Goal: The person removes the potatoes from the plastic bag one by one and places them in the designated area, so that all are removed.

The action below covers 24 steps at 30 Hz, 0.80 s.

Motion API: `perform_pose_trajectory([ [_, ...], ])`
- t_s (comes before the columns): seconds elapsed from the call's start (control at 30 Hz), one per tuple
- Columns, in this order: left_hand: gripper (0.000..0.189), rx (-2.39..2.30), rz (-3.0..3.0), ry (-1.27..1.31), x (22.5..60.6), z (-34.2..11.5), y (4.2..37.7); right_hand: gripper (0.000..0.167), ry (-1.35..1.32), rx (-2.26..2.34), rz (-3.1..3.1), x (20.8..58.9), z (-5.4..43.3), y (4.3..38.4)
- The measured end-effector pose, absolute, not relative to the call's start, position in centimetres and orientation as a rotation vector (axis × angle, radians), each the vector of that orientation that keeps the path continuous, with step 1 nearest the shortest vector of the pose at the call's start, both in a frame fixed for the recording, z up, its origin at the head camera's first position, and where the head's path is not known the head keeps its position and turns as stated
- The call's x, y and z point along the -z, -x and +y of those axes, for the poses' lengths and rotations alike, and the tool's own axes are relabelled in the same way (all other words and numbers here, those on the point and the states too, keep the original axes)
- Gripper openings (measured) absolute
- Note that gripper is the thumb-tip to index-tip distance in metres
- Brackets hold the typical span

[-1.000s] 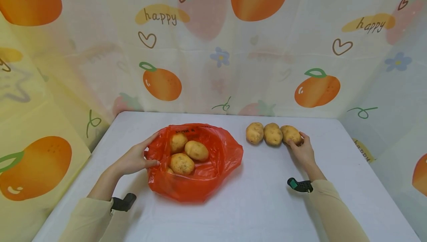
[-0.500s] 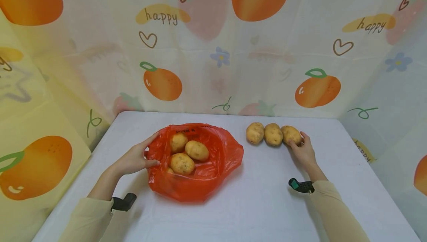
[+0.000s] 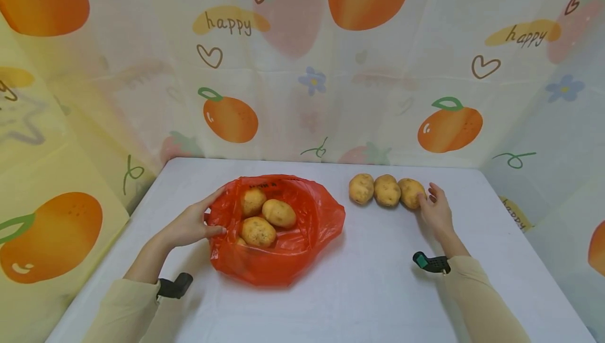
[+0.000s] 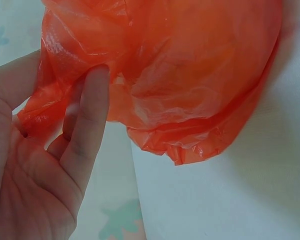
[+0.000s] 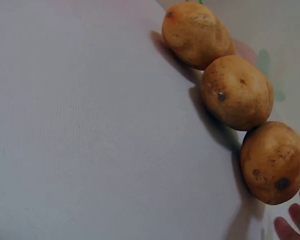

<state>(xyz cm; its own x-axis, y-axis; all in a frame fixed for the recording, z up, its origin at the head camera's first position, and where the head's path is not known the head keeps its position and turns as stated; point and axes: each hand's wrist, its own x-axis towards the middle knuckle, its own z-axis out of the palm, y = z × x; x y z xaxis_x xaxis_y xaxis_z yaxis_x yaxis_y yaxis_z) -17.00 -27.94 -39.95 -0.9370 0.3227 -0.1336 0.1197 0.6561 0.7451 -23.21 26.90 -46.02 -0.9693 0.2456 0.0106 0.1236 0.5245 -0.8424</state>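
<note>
A red plastic bag (image 3: pixel 283 267) lies with its mouth open on the table, and several potatoes show inside, one of them a smooth potato (image 3: pixel 279 213). My left hand (image 3: pixel 189 225) holds the bag's left edge between thumb and fingers; in the left wrist view the fingers (image 4: pixel 87 125) press into the thin plastic. Right of the bag, three potatoes sit in a row: a left potato (image 3: pixel 361 189), a middle potato (image 3: pixel 387 190) and a right potato (image 3: pixel 411 193). Beside the right one my right hand (image 3: pixel 437 214) is spread, holding nothing, its thumb close to the potato's side.
The white-covered table (image 3: pixel 359 295) extends in front of the bag and the row. Behind it hangs a fruit-printed curtain (image 3: pixel 283 112), close to the table's back edge. Black cameras sit on both wrists, such as the right wrist camera (image 3: pixel 431 262).
My right hand has let go of the right potato and drawn slightly to the right, its fingers spreading. The potatoes, the bag and my left hand stay in place.
</note>
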Motion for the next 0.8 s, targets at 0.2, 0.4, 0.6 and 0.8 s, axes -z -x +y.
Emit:
perform_pose_trajectory([
  [0.2,0.092,-1.147,2.626,-0.358,39.7,-27.8,17.0,0.05,0.208,-1.335,-2.534,45.7,26.8,23.2],
  [0.4,0.092,-1.157,2.62,-0.354,39.7,-27.8,17.0,0.044,0.112,-1.338,-2.457,45.3,26.2,23.3],
  [0.6,0.092,-1.17,2.612,-0.351,39.7,-27.9,17.0,0.042,0.052,-1.377,-2.415,44.6,25.2,23.4],
  [0.8,0.092,-1.174,2.614,-0.363,39.8,-27.9,16.9,0.041,-0.044,-1.427,-2.405,43.6,24.0,23.4],
])
